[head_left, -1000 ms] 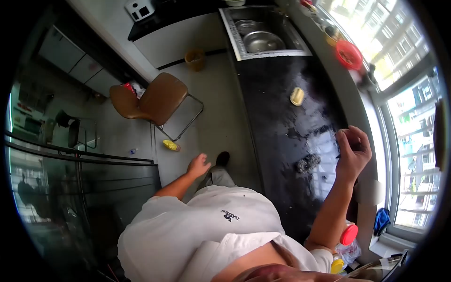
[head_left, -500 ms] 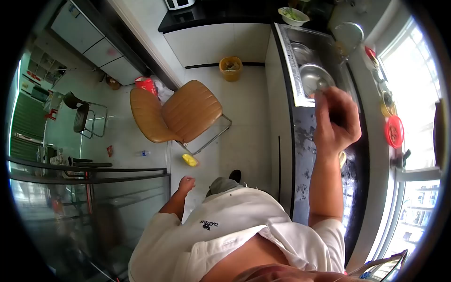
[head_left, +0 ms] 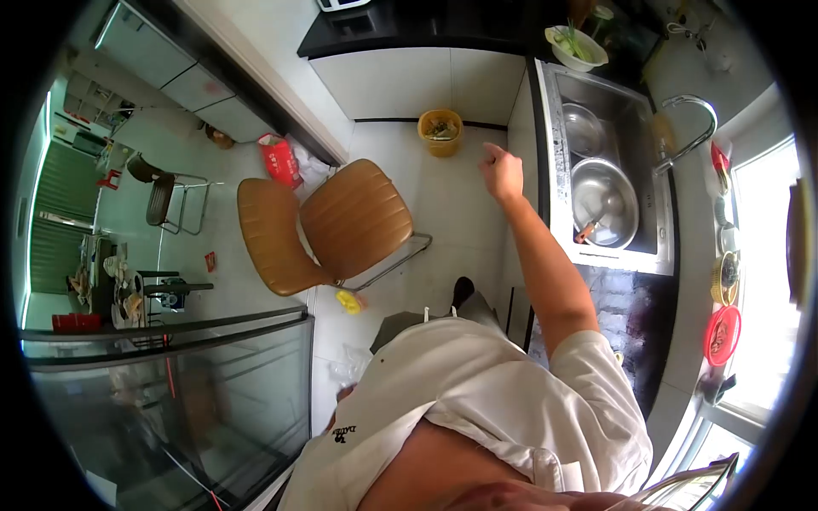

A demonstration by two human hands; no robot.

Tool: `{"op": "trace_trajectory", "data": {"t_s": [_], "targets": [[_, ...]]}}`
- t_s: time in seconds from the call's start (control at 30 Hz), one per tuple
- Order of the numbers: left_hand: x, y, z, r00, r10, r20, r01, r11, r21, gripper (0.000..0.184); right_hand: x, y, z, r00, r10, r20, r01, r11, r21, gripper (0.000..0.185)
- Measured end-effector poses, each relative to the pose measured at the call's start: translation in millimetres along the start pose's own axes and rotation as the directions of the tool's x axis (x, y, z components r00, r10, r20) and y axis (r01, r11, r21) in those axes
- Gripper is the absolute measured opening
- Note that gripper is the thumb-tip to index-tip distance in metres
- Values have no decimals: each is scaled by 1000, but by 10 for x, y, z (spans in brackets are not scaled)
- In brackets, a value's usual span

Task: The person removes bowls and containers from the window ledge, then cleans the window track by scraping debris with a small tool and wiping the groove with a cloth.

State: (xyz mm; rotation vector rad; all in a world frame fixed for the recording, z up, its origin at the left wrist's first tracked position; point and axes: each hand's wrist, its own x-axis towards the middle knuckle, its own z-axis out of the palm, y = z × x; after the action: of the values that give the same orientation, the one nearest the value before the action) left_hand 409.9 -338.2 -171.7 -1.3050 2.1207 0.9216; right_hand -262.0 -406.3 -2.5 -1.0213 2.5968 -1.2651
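One bare forearm reaches out just left of the steel sink (head_left: 559,209), and the right hand (head_left: 503,175) at its end hangs in the air beside the sink's left flank. Its fingers look partly curled, bunched toward the tips; I can't tell whether they pinch anything small. Of the left hand (head_left: 345,393) only a sliver of skin shows past the white shirt (head_left: 477,375), well to the sink's near left, so how open it is I can't tell.

Nearest the right hand is the yellow waste bin (head_left: 443,150), left of the sink on the floor, scraps inside it. Farther left of the sink stands a brown chair (head_left: 358,204). Within the sink sits a large metal basin (head_left: 626,192), a utensil with an orange-brown handle (head_left: 585,232) in it. A white bowl (head_left: 569,61) of greens rests at the sink's far end.
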Motion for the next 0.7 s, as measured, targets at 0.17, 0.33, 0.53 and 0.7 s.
{"op": "trace_trajectory", "data": {"t_s": [0.17,0.33,0.53,0.7], "targets": [[298,340,-175,982,-153,112,180,940,-290,13,105,-139,-303,996,-2,90,0,1000,15,54],[901,830,-859,991,-30,127,74,930,-360,15,-290,134,-329,946,-149,287,155,988,0,62],[2257,677,-1864,823,566,50,-484,744,-461,27,-1723,136,-948,999,4,36,-1,998,-61,59],[3572,694,-2407,917,191,350,-21,900,-435,21,-3595,310,-1359,874,412,-257,-439,896,-59,60]]}}
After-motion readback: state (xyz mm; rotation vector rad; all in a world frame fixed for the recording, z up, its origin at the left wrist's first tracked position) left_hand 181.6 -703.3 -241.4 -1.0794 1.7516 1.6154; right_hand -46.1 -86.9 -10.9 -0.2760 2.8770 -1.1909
